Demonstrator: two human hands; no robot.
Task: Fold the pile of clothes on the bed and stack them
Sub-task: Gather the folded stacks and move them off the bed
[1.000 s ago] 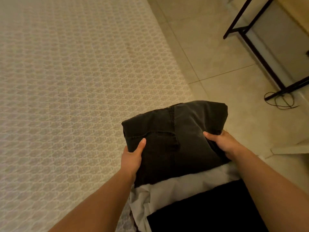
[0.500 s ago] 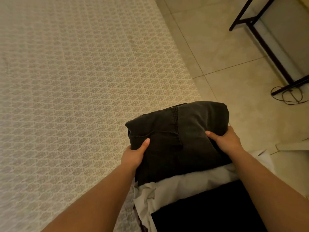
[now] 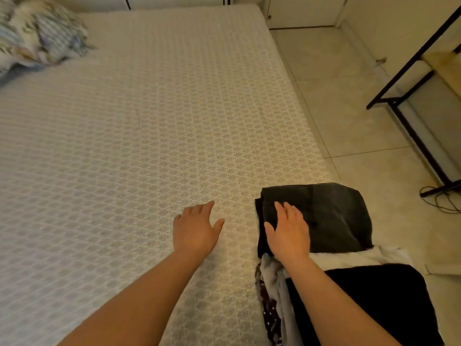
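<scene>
A folded dark grey denim garment (image 3: 324,218) sits on top of a stack of folded clothes (image 3: 349,290) at the right edge of the bed with the white patterned cover (image 3: 149,133), likely just placed there. The right hand (image 3: 289,233) rests flat on the garment's left side, fingers straight, its grip released. The left hand (image 3: 195,228) hovers just left over the bed cover, fingers relaxed and empty.

The pillow (image 3: 42,33) at the far left is blurred and cut by the frame's edge. The right hand (image 3: 289,233) covers part of the folded trousers (image 3: 331,216), which hide most of the stack (image 3: 277,295) beneath; its lower layers run off the bottom edge.
</scene>
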